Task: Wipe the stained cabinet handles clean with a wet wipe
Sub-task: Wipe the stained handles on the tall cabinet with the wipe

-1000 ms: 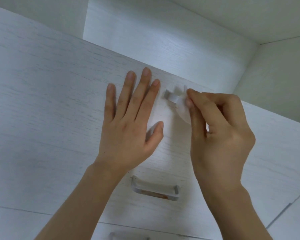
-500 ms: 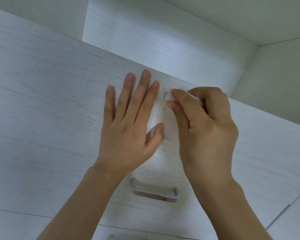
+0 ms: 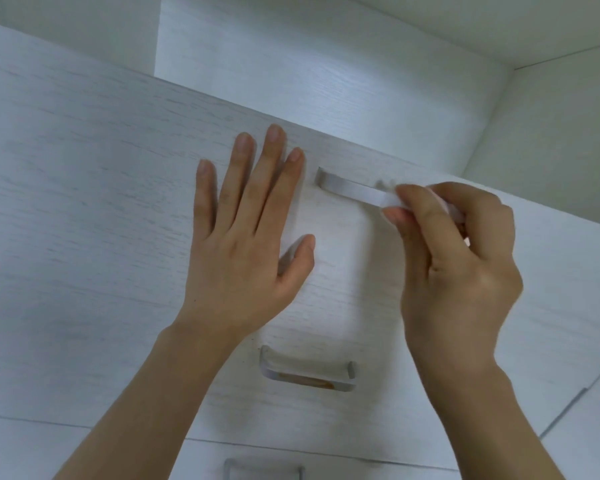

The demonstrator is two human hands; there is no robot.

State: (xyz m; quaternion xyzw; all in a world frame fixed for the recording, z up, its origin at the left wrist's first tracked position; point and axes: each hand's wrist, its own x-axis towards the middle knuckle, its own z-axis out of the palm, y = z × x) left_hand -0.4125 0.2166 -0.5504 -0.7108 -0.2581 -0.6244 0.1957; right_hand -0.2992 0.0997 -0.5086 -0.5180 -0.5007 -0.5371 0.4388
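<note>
Up high, the left hand [image 3: 243, 244] lies flat against the white drawer front [image 3: 84, 202], its fingers [image 3: 274, 174] straight and a little spread, the thumb out to the side, holding nothing. Just beside its fingertips starts the top handle [image 3: 347, 189], a pale metal bar. The right hand [image 3: 454, 268] has thumb and forefinger pinched shut on a small white wet wipe [image 3: 390, 199], which is pressed around the bar at its right part; the other fingers curl in behind. Below the hands, the middle handle [image 3: 307, 372] shows an orange-brown stain along its lower face. A third handle [image 3: 264, 472] peeks in at the bottom edge
</note>
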